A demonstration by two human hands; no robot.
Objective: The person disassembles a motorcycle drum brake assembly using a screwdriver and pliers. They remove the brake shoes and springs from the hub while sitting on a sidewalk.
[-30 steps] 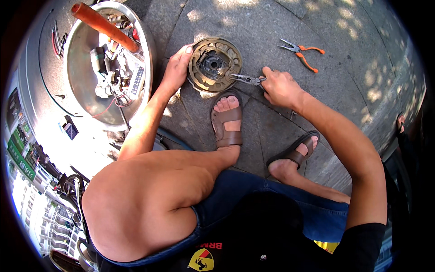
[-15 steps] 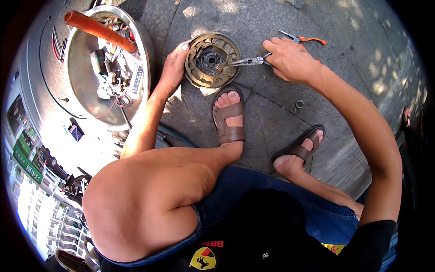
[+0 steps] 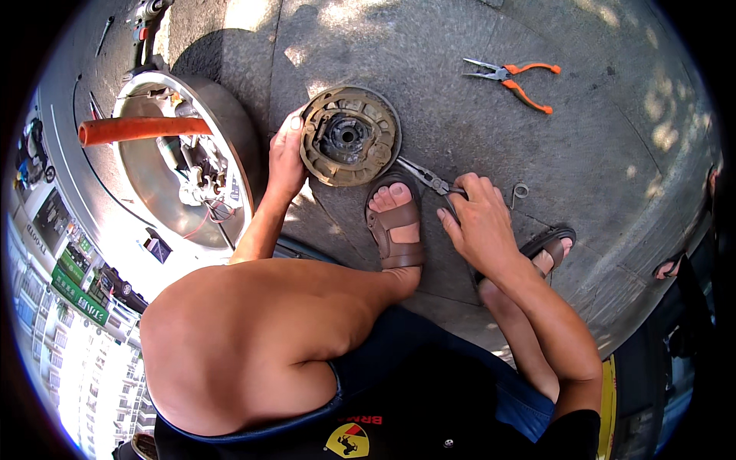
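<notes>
A round, dirty brake shoe assembly [image 3: 351, 136], yellow-brown with a dark hub, is propped on the pavement in front of my left foot. My left hand [image 3: 287, 162] grips its left rim, thumb on the upper face. In my right hand [image 3: 481, 222] are long-nose pliers [image 3: 431, 181] with dark handles. Their tips point up-left at the assembly's lower right edge; whether they touch it I cannot tell. Just right of that hand a small coil spring [image 3: 520, 192] lies on the ground. Farther away lie orange-handled pliers [image 3: 510, 74], jaws pointing left.
At the left stands a metal basin [image 3: 134, 172] holding tools, wires and parts, with an orange tube [image 3: 146, 130] across its rim. A power tool [image 3: 144, 31] lies beyond it. My sandalled feet [image 3: 395, 222] flank the work area. Another person's foot [image 3: 671, 266] shows at far right.
My right hand has drawn the long-nose pliers back from the assembly's right inner side, toward me. The orange-handled pliers, partly covered before, are now fully visible. My left hand keeps its grip.
</notes>
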